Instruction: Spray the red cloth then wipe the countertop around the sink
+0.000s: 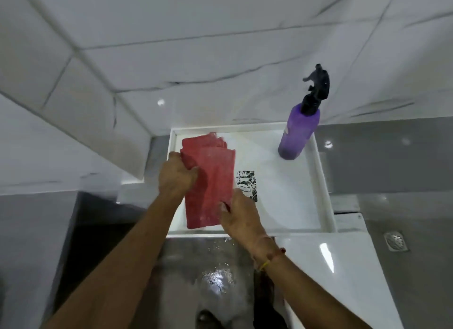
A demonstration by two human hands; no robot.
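Note:
A folded red cloth (210, 179) is held over the left part of a white, raised-rim surface (321, 179). My left hand (175, 175) grips the cloth's upper left edge. My right hand (239, 217) pinches its lower right corner. A purple spray bottle (297, 135) with a black trigger head stands upright at the back right corner of the white surface, well apart from both hands.
A black rectangular patch (247, 185) lies in the white surface just right of the cloth. White marble wall tiles rise behind. A glossy white block (338, 267) sits lower right. The wet grey floor (213, 274) below holds a metal drain (396, 241).

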